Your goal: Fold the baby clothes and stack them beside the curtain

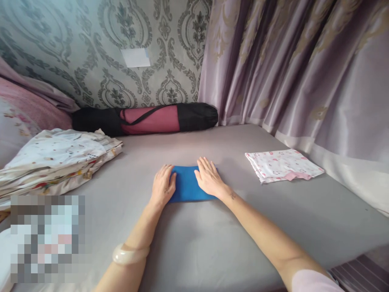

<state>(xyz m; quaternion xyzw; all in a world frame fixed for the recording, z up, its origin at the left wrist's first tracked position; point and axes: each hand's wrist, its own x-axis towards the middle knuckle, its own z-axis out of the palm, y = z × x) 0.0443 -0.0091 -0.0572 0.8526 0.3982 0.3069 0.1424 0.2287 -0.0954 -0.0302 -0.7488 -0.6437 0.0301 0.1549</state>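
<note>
A folded blue cloth (187,186) lies flat on the grey bed sheet (194,239) in front of me. My left hand (163,184) rests along its left edge, palm down, with the thumb on the cloth and the fingers stretched forward. On the right part of the cloth, my right hand (209,177) lies flat with its fingers extended. Neither hand grips the cloth. Part of its left and right edges is hidden under my hands.
To the right lies a folded white cloth with a pink print (282,165). A pile of folded patterned bedding (63,152) sits at the left. Along the wall lies a long black and dark pink bag (152,119). Purple curtains (273,69) hang at the right.
</note>
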